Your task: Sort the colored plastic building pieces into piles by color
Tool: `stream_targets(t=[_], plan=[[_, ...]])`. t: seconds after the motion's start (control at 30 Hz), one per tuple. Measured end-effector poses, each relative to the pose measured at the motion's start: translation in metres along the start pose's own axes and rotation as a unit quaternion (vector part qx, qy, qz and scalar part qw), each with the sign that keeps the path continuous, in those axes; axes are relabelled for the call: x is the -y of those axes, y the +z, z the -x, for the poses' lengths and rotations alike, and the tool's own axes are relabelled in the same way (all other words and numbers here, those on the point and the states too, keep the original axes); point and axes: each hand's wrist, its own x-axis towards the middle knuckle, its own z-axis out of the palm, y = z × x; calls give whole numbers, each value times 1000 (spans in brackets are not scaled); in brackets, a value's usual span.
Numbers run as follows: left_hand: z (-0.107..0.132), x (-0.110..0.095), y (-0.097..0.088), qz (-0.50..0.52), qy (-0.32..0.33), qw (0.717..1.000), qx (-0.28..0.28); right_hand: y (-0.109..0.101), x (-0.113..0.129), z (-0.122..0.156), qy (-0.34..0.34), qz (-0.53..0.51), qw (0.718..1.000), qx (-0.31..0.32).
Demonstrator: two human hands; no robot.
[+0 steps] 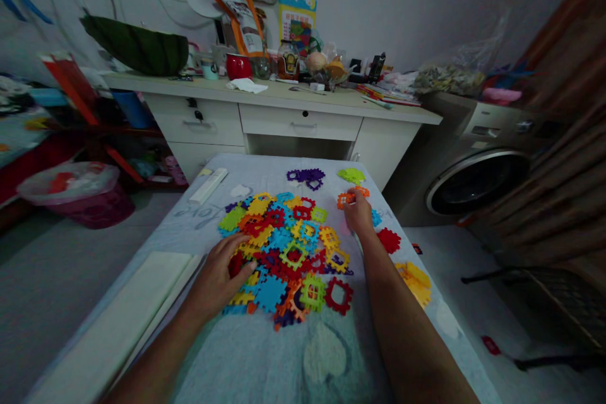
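A heap of colourful plastic interlocking tiles [288, 246] lies in the middle of a cloth-covered table [265, 353]. My left hand [220, 278] rests at the heap's left edge, fingers curled on a red tile [235, 263]. My right hand [358, 213] reaches to the far right of the heap and pinches an orange tile [345, 199]. Sorted small groups lie around: purple tiles [307, 177], green tiles [351, 175], red tiles [389, 240], yellow tiles [415, 281] and a blue tile [376, 218] beside my right wrist.
A white remote-like bar [208, 185] and a folded white sheet [127, 315] lie on the table's left side. Behind stand a cluttered white desk [284, 115], a washing machine [473, 170] at right, and a pink basket [76, 192] at left.
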Motion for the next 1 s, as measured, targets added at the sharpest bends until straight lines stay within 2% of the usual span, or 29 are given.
stream_targets(t=[0.23, 0.53, 0.83, 1.0], plan=[[0, 2, 2, -3, 3, 1000, -8, 8, -13, -6, -4, -21, 1000, -23], [1, 5, 3, -6, 8, 1000, -1, 11, -20, -6, -26, 20, 998, -50], [0, 2, 1, -2, 5, 1000, 5, 14, -18, -5, -60, 23, 998, -28], [1, 4, 2, -1, 4, 1000, 10, 16, -18, -4, -83, 39, 996, 10]])
